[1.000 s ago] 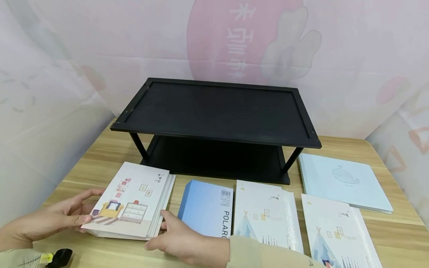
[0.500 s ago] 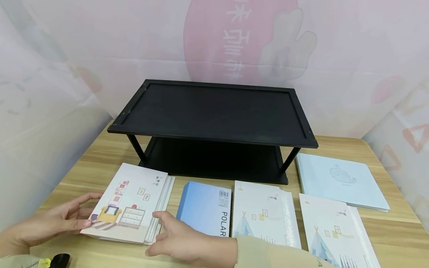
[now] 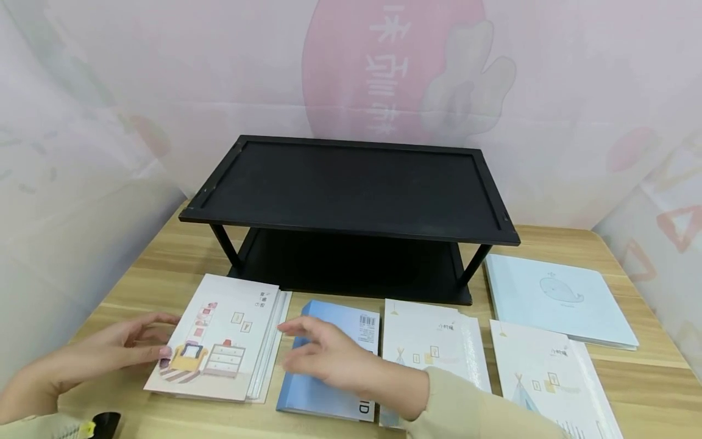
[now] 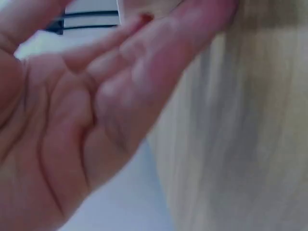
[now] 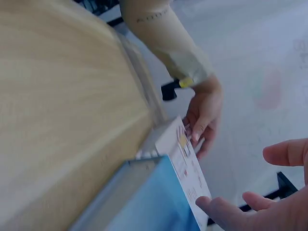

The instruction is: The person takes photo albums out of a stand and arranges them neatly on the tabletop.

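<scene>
At the left front of the wooden table lies a stack of white books [image 3: 236,335], its top cover printed with a yellow armchair and drawers. My left hand [image 3: 109,360] rests at the stack's left edge, thumb tip on the cover, fingers beside the edge. The left wrist view shows this left hand [image 4: 101,101] with its palm exposed and fingers stretched out. My right hand [image 3: 340,360] hovers over a blue album [image 3: 312,396], holding nothing, thumb and fingers apart. In the right wrist view, the blue album [image 5: 149,202] stands next to the white stack [image 5: 192,168].
Behind the books stands a black two-tier shelf [image 3: 351,189]. To the right lie two stacks of white books with tent covers [image 3: 417,332] and a pale blue whale book [image 3: 565,292]. A small black object [image 3: 104,424] sits at my left wrist. Printed cloth [image 3: 192,73] hangs behind.
My right hand has left the white stack's right side and moved right, over the blue album. My left hand stays at the stack's left edge, its thumb slightly further onto the cover.
</scene>
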A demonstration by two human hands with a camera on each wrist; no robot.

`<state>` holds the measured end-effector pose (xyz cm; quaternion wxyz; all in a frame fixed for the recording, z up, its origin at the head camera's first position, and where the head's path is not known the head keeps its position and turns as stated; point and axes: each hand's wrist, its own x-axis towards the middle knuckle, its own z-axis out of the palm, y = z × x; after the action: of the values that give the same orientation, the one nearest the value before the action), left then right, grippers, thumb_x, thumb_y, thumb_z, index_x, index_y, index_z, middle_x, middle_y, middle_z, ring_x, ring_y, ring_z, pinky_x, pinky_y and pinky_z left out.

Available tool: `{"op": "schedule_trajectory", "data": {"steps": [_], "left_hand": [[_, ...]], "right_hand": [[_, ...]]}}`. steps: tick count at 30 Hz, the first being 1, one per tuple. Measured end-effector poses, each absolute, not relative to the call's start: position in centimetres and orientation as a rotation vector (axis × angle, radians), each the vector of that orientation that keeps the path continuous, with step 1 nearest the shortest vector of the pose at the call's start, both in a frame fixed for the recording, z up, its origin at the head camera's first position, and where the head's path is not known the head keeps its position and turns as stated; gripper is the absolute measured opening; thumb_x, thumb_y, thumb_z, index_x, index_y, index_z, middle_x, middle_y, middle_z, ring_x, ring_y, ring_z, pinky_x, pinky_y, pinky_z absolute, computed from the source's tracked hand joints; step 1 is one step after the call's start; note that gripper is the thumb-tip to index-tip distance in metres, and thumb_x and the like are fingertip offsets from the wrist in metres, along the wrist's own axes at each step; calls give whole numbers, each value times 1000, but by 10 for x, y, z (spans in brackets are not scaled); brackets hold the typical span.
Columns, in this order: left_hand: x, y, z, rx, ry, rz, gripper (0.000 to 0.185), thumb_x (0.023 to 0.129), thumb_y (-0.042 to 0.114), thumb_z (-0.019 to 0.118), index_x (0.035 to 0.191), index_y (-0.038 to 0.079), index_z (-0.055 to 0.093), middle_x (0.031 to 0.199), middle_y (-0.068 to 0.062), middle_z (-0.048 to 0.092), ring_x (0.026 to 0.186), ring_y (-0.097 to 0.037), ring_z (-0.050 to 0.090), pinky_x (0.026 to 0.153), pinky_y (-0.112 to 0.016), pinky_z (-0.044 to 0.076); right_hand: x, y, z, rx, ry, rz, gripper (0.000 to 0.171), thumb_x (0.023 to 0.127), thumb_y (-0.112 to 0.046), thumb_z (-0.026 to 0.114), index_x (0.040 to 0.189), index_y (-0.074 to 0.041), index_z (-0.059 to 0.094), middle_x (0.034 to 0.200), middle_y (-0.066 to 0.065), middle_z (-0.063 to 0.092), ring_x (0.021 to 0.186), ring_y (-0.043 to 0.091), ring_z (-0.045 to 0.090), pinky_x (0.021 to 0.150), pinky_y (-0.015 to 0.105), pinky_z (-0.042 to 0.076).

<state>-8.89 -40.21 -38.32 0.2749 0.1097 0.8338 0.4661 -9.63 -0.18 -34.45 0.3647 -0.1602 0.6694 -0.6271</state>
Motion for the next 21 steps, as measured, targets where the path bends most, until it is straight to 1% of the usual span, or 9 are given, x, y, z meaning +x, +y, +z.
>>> {"op": "schedule_trajectory", "data": {"steps": [2,3,7,9,10,13,16,18,21], "left_hand": [[-87,-394,-380,273,2463,1150,52,103,15,53,146,-6,33,131,-24,59,105,7,60,78,-22,55],[-86,-390,-378,256,2568,1103,53,103,17,54,147,-5,34,134,-25,57,108,2,62,77,-22,55],[-86,-372,-368,211,2878,942,63,103,23,55,153,0,25,145,-31,44,126,-39,53,90,-51,53],[-87,-364,-361,198,2935,911,70,104,26,53,158,4,15,152,-34,33,131,-59,38,94,-69,41],[-88,-360,-358,197,2961,898,72,104,28,53,159,6,11,155,-34,27,134,-61,32,95,-75,33],[-90,-350,-352,260,3034,870,76,104,27,53,161,12,5,162,-30,13,143,-59,17,109,-75,17],[-94,-343,-351,368,3126,815,79,103,24,55,161,13,2,165,-23,8,150,-50,9,121,-61,3],[-97,-339,-351,419,3182,742,81,103,25,55,161,13,1,166,-20,6,153,-44,4,124,-53,-1],[-101,-337,-354,440,3251,578,82,102,30,55,161,12,0,167,-15,3,154,-38,-2,125,-51,-2]], "right_hand": [[-102,9,-342,-444,1779,-1609,46,97,-13,62,141,-7,50,148,10,50,124,27,60,108,46,46],[-105,15,-342,-460,1808,-1610,46,98,-16,61,141,-7,50,149,11,50,127,27,58,108,46,46],[-117,38,-341,-479,1895,-1621,46,102,-27,57,142,-6,49,148,14,50,131,30,54,108,47,46],[-123,52,-341,-476,1918,-1635,47,103,-31,53,143,-6,48,149,17,48,132,32,52,109,49,45],[-125,60,-342,-472,1927,-1646,49,104,-33,51,144,-6,46,150,17,47,134,34,50,110,52,43],[-130,85,-340,-449,1972,-1685,53,106,-39,41,148,-6,42,155,19,40,141,40,40,114,59,35],[-131,111,-337,-443,2073,-1697,58,108,-45,30,152,-7,36,160,17,32,148,42,27,116,63,26],[-130,128,-334,-441,2169,-1671,61,108,-46,25,154,-8,33,162,16,28,149,42,24,116,64,24],[-127,154,-334,-492,2308,-1601,60,109,-44,20,156,-8,28,164,15,23,151,43,17,114,68,23]]}}
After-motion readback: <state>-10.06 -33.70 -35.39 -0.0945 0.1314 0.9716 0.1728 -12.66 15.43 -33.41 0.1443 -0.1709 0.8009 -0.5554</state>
